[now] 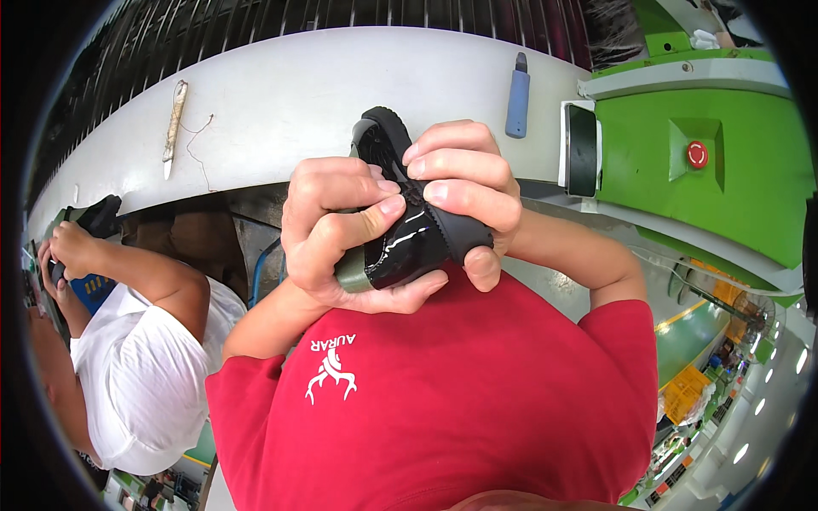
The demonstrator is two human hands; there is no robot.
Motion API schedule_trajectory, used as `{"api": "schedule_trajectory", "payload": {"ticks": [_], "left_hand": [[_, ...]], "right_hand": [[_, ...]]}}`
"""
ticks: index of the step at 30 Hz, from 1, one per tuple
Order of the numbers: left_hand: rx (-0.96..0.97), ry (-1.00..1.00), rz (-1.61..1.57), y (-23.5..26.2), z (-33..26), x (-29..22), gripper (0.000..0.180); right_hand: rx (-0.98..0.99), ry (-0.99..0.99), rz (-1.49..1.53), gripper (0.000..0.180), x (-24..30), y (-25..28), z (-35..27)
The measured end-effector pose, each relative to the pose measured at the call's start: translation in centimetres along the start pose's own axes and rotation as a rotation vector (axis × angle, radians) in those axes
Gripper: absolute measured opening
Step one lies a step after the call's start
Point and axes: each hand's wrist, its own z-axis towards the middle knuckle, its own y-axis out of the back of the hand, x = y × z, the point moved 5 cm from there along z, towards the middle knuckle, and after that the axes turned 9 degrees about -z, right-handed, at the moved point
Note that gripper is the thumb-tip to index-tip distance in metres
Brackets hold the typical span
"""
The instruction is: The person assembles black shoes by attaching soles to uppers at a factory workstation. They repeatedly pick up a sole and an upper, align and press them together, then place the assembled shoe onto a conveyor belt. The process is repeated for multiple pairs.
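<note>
A glossy black shoe (407,249) is held up between both hands, in front of my red shirt and by the near edge of the white table. Its thick black sole (460,228) with a ridged edge faces to the right. A dull green part (352,271), perhaps a last, shows at its lower left end. My left hand (336,226) is closed round the shiny upper, with fingertips pressed near the seam where upper and sole meet. On the other side, my right hand (467,183) grips the sole, its fingers bent over the edge. Fingers cover part of that seam.
On the white table (341,77) lie a knife (175,128) with a wrapped handle, a loose thread (201,149) and a blue-handled tool (517,100). A green machine (656,128) with a red button stands at right. At left, a co-worker in a white shirt (145,392) handles something dark.
</note>
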Motion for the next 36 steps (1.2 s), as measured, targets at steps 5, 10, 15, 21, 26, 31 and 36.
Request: {"api": "schedule_trajectory", "payload": {"ticks": [5,10,15,21,26,31,36], "left_hand": [[-0.098,-0.045,-0.045,0.4,-1.1,0.2,0.065],[-0.234,0.077,-0.221,3.1,-4.3,1.3,0.057],[-0.326,0.301,-0.475,6.2,-6.0,6.4,0.055],[-0.371,0.878,-0.281,6.4,-7.4,7.3,0.048],[-0.026,0.764,0.018,5.5,-9.0,7.9,0.124],[0.049,0.720,0.138,5.1,-7.9,7.8,0.130],[0.071,0.696,0.158,5.1,-7.9,8.0,0.127]], "right_hand": [[-0.005,-0.012,-0.015,0.052,0.4,-0.8,-0.2],[0.283,-0.061,0.045,0.066,1.3,-2.2,0.1],[0.453,-0.225,-0.203,0.090,-2.9,-1.4,0.2],[0.469,-0.167,-0.367,0.064,-6.4,-1.4,-2.8],[0.489,-0.094,-0.462,0.054,-5.8,-0.9,-2.8],[0.458,-0.160,-0.480,0.037,-4.8,-1.4,-2.8],[0.473,-0.135,-0.499,0.043,-4.6,-1.9,-2.9]]}}
